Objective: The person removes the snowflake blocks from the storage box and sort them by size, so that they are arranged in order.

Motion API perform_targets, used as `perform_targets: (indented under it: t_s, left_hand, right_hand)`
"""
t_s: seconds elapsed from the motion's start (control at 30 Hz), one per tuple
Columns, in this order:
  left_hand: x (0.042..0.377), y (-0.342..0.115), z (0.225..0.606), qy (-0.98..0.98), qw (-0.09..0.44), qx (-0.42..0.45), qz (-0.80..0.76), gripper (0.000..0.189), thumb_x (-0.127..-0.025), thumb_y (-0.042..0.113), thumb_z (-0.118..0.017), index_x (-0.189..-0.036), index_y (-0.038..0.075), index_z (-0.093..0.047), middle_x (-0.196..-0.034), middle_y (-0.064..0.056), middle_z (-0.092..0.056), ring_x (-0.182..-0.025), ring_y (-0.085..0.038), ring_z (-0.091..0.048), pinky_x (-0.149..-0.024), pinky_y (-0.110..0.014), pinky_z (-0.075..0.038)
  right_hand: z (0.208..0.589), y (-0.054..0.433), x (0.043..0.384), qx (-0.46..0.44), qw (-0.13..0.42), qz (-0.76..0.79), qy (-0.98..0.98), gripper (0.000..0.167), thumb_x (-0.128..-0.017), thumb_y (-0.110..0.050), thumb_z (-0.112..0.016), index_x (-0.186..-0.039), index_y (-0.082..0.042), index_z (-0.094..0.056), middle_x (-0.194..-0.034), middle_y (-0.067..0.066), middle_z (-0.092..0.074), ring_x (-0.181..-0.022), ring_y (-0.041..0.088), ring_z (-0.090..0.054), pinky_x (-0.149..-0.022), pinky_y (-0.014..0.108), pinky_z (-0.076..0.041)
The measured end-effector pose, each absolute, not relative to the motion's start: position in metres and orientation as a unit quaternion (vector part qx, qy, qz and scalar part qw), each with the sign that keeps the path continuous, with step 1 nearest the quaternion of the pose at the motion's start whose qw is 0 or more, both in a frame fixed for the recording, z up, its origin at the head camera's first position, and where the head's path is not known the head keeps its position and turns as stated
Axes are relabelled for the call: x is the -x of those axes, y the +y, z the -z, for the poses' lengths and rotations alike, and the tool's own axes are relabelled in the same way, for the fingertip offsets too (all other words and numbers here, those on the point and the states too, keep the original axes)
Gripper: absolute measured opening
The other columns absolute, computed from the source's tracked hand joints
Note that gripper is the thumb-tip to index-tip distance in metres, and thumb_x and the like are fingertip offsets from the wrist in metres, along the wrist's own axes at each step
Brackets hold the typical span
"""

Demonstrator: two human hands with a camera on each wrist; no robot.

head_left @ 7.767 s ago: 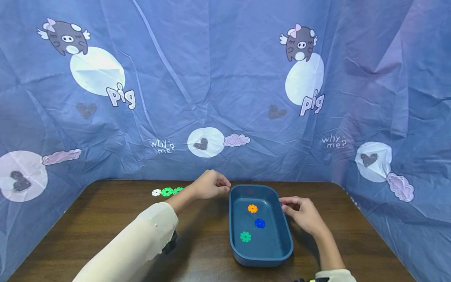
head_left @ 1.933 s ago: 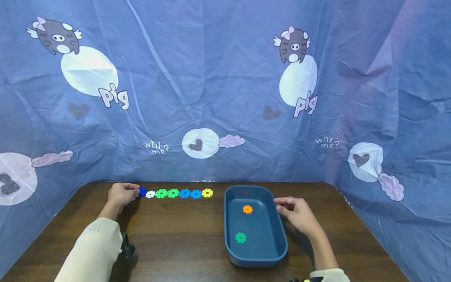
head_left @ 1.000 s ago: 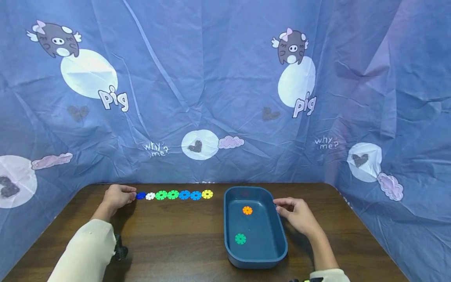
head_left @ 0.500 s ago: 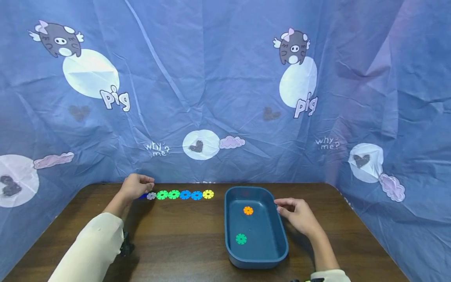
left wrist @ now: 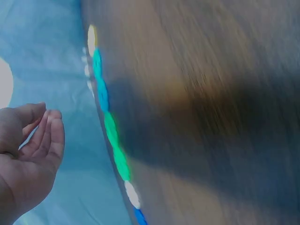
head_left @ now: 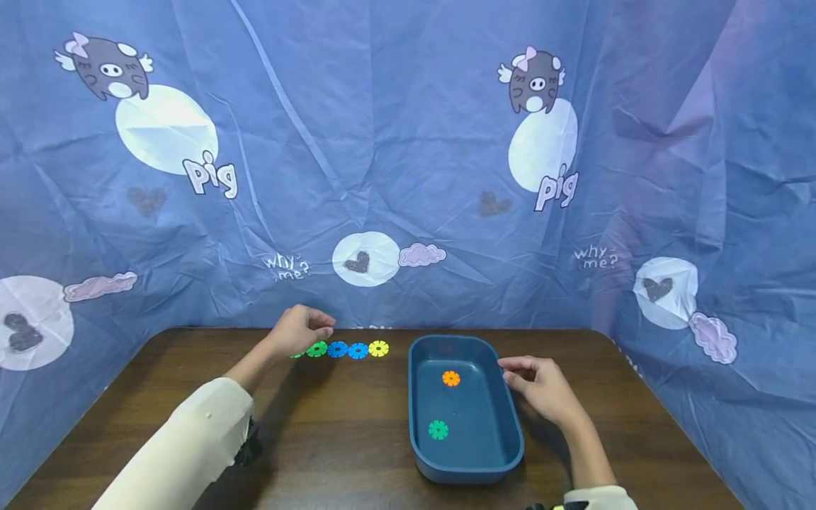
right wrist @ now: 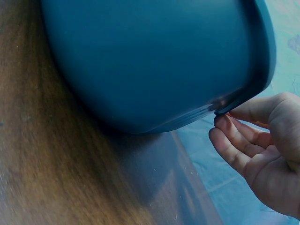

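1. Wooden tabletop (head_left: 344, 439) backed by blue printed cloth (head_left: 421, 142).
2. Left hand (head_left: 298, 331) held up by the disc row (head_left: 332, 349), left of frame centre; fingertips drawn together, nothing seen between.
3. Bin (head_left: 468, 473) placed right of centre, long axis run up the frame; right edge pinched by right hand (head_left: 547, 389).
4. Orange disc (head_left: 451, 378) and green disc (head_left: 438, 430) contained inside, rightward and lower than left fingers; right hand nearer.

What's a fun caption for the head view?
Left hand above a row of discs, right hand holding the tub, orange disc and green disc inside.
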State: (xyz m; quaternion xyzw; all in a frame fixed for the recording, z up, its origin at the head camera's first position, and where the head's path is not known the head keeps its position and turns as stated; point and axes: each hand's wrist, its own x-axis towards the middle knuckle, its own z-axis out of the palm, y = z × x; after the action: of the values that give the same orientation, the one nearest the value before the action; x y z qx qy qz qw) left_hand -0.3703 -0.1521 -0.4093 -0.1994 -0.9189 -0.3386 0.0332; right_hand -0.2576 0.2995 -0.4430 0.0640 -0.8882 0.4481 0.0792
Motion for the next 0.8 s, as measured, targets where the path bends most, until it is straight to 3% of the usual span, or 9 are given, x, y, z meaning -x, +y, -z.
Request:
perform_targets:
  t_s: [0.3, 0.63, 0.8]
  left_hand:
    - [0.354, -0.102, 0.398, -0.897, 0.016, 0.283, 0.339, 0.017, -0.096, 0.007, -0.071, -0.111, 0.000, -0.076, -0.102, -0.009, -0.077, -0.093, -0.022, -0.073, -0.082, -0.039, -0.059]
    - [0.331, -0.055, 0.396, -0.854, 0.071, 0.413, 0.309, 0.013, -0.094, 0.004, -0.072, -0.105, 0.000, -0.076, -0.096, -0.007, -0.075, -0.085, -0.014, -0.072, -0.075, -0.026, -0.058]
    - [0.321, -0.036, 0.398, -0.841, 0.043, 0.450, 0.297, 0.015, -0.094, 0.004, -0.073, -0.108, 0.000, -0.076, -0.097, -0.007, -0.074, -0.084, -0.012, -0.070, -0.075, -0.023, -0.057]
  right_hand:
    - [0.441, 0.299, 0.258, -0.060, 0.080, -0.449, -0.888, 0.021, -0.096, -0.006, -0.070, -0.116, -0.001, -0.075, -0.108, 0.011, -0.075, -0.090, 0.017, -0.068, -0.074, 0.026, -0.054]
    - [0.440, 0.299, 0.257, -0.066, 0.083, -0.449, -0.887, 0.021, -0.096, -0.006, -0.070, -0.116, -0.001, -0.075, -0.108, 0.011, -0.075, -0.090, 0.017, -0.068, -0.075, 0.026, -0.053]
    - [0.440, 0.299, 0.257, -0.066, 0.084, -0.449, -0.887, 0.021, -0.096, -0.006, -0.070, -0.116, -0.001, -0.075, -0.108, 0.011, -0.076, -0.090, 0.016, -0.068, -0.075, 0.025, -0.054]
